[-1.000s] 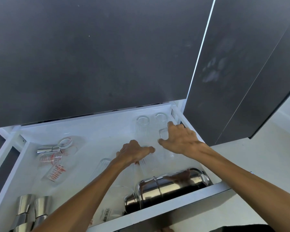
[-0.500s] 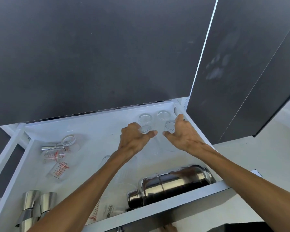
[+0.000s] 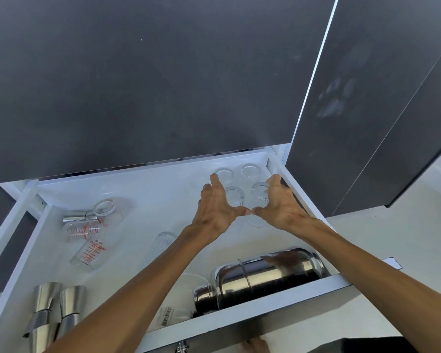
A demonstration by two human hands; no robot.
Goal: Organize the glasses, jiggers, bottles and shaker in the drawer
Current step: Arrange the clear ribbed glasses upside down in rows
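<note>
At the drawer's (image 3: 278,299) near edge the shaker (image 3: 260,281) lies on its side, long axis running along the front wall, cap toward the left. In the near-left corner stand two steel jiggers (image 3: 53,309). A bottle (image 3: 173,314) with a barcode label lies just left of the shaker's cap, partly hidden by the left forearm. Farther in, toward the left wall, two measuring glasses (image 3: 87,240) with red marks lie on their sides beside a small jar (image 3: 104,207) and a steel piece I cannot identify. A ribbed glass (image 3: 163,240) lies near the middle, its far end pointing toward the hands.

In the far-right corner four upright glasses (image 3: 250,171) form a square. The left hand (image 3: 214,210) and the right hand (image 3: 278,210) cup the nearer pair from outside — fingers curled and spread, thumbs almost touching on the near side. Whether the fingers press the glass or merely frame it I cannot tell; neither hand is closed on anything.

The group looks settled. The ribbed glass seems the likely next piece — it lies near and left of the left hand, so that hand is closer, and it would need standing up.
</note>
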